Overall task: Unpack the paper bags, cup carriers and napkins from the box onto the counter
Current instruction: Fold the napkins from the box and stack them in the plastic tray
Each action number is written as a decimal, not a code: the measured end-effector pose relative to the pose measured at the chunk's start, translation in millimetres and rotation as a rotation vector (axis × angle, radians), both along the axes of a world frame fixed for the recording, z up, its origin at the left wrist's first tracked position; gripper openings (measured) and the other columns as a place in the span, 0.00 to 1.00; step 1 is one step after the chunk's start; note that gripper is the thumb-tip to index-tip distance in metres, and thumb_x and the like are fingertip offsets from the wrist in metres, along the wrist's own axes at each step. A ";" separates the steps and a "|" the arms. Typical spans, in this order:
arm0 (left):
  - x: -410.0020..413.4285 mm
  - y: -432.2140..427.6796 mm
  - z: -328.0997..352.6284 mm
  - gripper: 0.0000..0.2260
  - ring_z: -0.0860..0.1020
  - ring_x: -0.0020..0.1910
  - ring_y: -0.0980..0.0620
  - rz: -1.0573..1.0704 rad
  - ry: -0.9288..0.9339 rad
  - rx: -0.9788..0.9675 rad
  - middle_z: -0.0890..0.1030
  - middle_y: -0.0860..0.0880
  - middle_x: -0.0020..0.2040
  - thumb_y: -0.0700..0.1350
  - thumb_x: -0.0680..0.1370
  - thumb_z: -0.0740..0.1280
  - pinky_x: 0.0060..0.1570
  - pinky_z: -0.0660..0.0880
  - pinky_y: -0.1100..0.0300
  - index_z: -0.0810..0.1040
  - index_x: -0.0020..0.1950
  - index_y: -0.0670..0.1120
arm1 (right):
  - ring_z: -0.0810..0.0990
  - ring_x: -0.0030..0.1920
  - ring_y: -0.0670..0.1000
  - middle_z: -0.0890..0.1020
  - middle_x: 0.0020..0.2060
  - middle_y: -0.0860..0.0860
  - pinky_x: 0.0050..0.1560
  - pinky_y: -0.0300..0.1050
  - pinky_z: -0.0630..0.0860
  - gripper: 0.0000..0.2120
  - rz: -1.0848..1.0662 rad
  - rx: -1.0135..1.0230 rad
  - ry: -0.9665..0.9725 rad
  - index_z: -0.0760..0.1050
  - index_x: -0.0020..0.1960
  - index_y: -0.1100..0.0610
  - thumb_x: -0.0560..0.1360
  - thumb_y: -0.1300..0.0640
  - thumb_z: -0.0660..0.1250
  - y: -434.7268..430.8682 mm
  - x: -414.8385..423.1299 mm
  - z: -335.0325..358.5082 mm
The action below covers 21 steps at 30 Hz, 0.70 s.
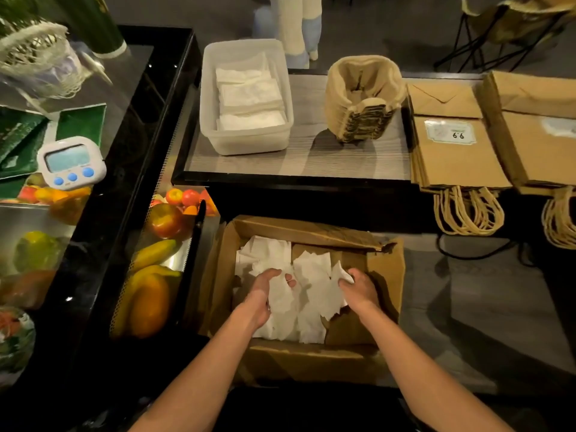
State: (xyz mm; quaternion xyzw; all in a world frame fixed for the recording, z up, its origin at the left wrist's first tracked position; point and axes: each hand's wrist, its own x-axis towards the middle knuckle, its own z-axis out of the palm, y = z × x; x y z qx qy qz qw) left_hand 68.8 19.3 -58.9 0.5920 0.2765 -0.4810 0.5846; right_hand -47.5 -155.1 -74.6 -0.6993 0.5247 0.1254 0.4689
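Below the counter (311,157) sits the open cardboard box (383,266); on that counter lie paper bags (458,151) and stacked cup carriers (361,98). Loose napkins (311,272) fill the box — the left hand (265,291) curls round some, the right hand (358,289) pinches one.

Café/takeaway counter: paper bags (458,151), cup carriers (363,101), fruit display (162,244).

Person seen only as two arms, left forearm (212,363) bare up to the wrist, right forearm (414,363) equally bare, sleeves out of view, left hand (265,288) and right hand (358,289) bare, slender wrists
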 end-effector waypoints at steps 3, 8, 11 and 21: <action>-7.8 -11.4 1.8 0.13 0.82 0.56 0.40 -0.038 0.016 0.039 0.86 0.41 0.53 0.49 0.82 0.66 0.64 0.76 0.47 0.81 0.61 0.42 | 0.68 0.74 0.58 0.70 0.74 0.54 0.70 0.53 0.67 0.25 -0.028 0.051 0.055 0.64 0.77 0.55 0.82 0.54 0.65 -5.8 -7.4 0.6; -13.5 -22.5 0.2 0.10 0.82 0.46 0.42 -0.065 0.007 0.059 0.86 0.45 0.35 0.47 0.83 0.64 0.60 0.76 0.48 0.81 0.49 0.43 | 0.78 0.64 0.57 0.79 0.64 0.53 0.60 0.52 0.78 0.20 0.059 -0.064 0.008 0.69 0.68 0.51 0.78 0.60 0.69 -5.9 -10.4 -12.1; -13.4 -22.3 -1.8 0.11 0.82 0.45 0.42 -0.048 -0.001 0.050 0.86 0.44 0.37 0.46 0.83 0.63 0.59 0.76 0.48 0.82 0.47 0.43 | 0.73 0.69 0.57 0.75 0.68 0.53 0.65 0.52 0.75 0.25 0.187 -0.308 0.041 0.67 0.73 0.52 0.78 0.59 0.69 -2.6 -12.0 -10.5; -15.2 -19.4 -8.3 0.12 0.83 0.46 0.42 -0.021 0.043 0.048 0.87 0.43 0.41 0.48 0.83 0.63 0.47 0.79 0.53 0.82 0.51 0.42 | 0.67 0.73 0.58 0.71 0.72 0.56 0.75 0.53 0.63 0.28 0.601 -0.324 0.204 0.66 0.74 0.56 0.79 0.46 0.68 17.1 8.9 -24.0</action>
